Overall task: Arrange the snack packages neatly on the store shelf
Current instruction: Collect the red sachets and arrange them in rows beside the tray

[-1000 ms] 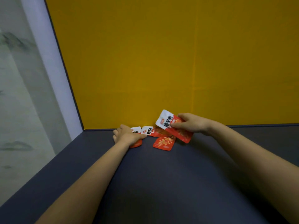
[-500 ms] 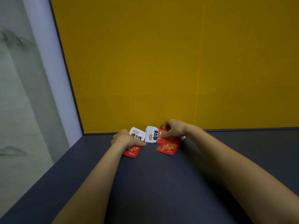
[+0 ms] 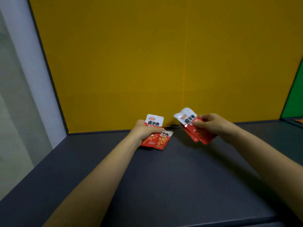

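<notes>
Right hand (image 3: 211,125) with packets (image 3: 186,119), now off shelf (image 3: 164,185)

Bkgd: yellow back panel (image 3: 147,63), green panel (image 3: 295,95) (far rt).

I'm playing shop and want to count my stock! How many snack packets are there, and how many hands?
Red-and-white snack packets: 4 (two at the left hand, what looks like two pinched in the right hand)
Hands: 2
Total: 6
</notes>
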